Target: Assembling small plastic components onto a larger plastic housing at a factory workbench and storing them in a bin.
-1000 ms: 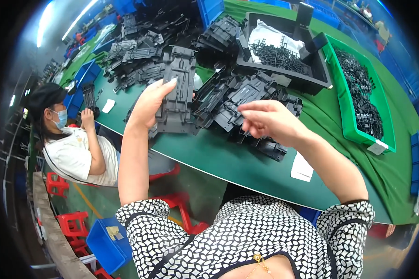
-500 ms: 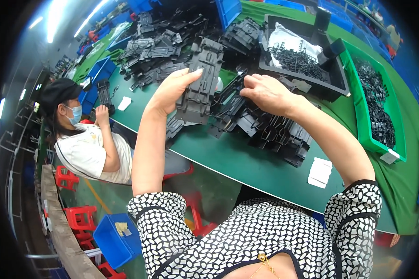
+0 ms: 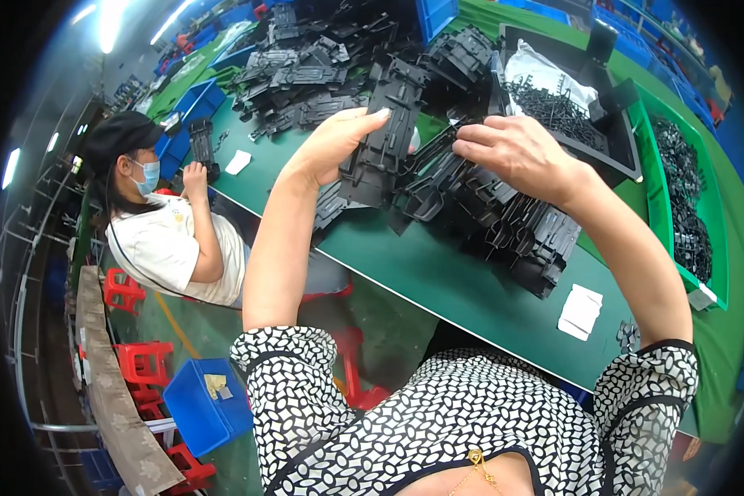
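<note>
My left hand grips a long black moulded plastic panel by its left edge, thumb on top. The panel tilts upright and is covered in ribs and raised tabs. Beside it, on the green table, a row of similar black panels is stacked on edge. Above the far end of this row is my right hand, its fingers bent and pressed together. Whatever those fingertips hold is hidden against the dark parts.
A large heap of black panels covers the far table. At right stand a black tray of small black parts and a green bin. White papers lie near the front edge. A masked co-worker sits at left, holding another panel.
The whole view has shifted a little. My right hand has moved slightly right over the row of panels, its fingers less tightly curled. My left hand keeps hold of the same panel.
</note>
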A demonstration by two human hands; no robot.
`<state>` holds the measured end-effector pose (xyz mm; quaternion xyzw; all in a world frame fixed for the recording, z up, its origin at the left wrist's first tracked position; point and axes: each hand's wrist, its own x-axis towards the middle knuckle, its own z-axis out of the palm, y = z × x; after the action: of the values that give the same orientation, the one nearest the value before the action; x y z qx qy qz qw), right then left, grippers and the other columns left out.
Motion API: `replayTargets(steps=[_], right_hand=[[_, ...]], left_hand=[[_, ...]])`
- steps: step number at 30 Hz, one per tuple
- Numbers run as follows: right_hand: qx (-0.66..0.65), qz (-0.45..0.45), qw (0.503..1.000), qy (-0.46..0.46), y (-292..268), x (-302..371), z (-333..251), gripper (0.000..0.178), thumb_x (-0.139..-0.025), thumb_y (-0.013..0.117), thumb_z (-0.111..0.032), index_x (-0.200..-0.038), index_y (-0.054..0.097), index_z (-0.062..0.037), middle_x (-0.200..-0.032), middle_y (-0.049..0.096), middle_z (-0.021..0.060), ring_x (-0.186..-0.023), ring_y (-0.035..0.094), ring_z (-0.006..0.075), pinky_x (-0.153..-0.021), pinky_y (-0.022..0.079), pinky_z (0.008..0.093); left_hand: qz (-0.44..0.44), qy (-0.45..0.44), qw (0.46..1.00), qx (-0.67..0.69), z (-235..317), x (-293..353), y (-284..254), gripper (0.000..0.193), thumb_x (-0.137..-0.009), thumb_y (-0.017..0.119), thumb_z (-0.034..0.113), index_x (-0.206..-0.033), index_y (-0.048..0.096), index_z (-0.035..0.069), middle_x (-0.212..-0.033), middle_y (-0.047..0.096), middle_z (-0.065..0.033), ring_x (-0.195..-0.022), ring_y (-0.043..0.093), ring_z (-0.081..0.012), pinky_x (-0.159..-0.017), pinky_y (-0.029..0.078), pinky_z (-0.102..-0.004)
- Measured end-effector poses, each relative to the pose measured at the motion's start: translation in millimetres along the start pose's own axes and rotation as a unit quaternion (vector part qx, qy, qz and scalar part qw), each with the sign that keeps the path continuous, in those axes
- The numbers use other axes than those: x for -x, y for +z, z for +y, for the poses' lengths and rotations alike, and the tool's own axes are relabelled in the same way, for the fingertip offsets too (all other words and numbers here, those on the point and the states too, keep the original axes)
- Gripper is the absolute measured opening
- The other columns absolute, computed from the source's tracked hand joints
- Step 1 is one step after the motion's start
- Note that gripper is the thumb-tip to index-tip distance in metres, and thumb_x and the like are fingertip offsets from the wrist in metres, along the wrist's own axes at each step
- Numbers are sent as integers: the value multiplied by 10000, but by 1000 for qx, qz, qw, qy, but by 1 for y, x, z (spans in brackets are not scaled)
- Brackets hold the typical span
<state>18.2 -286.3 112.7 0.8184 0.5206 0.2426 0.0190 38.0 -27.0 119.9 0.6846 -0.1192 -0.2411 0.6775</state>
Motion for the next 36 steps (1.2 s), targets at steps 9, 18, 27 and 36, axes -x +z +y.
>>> replayTargets(steps=[9, 18, 27, 36], right_hand=[[-5, -4, 997, -75, -44, -17, 1, 54, -726, 561, -76, -742, 513, -56, -723, 515, 70, -681, 585, 221, -575, 476, 324], [4, -120, 992, -50, -58, -59, -6, 89, -745, 559, -111, -772, 544, -27, -678, 605, 118, -702, 619, 269, -574, 477, 351], [-1, -147, 987, -70, -62, -83, -28, 111, -655, 613, -140, -709, 632, -45, -705, 642, 88, -676, 637, 235, -543, 502, 323], [-126, 37, 991, -39, -51, -101, -27, 134, -719, 552, -93, -827, 565, -16, -854, 578, 113, -760, 610, 292, -596, 497, 366]], left_hand=[[-18, -12, 1000, 6, 0, 20, 12, 305, -907, 439, 240, -1008, 552, -25, -900, 638, -128, -767, 629, -163, -697, 514, -275], [-30, -43, 994, 94, -8, 35, 52, 361, -920, 443, 289, -1142, 507, 11, -1046, 576, -35, -921, 538, -100, -814, 428, -258], [10, -37, 999, -15, -31, 41, 46, 442, -745, 672, 180, -1102, 509, -22, -1002, 584, -62, -896, 545, -106, -772, 450, -269], [115, 26, 992, 41, -47, 69, 32, 403, -787, 623, 109, -1132, 471, -32, -1030, 580, -77, -908, 564, -140, -794, 451, -281]])
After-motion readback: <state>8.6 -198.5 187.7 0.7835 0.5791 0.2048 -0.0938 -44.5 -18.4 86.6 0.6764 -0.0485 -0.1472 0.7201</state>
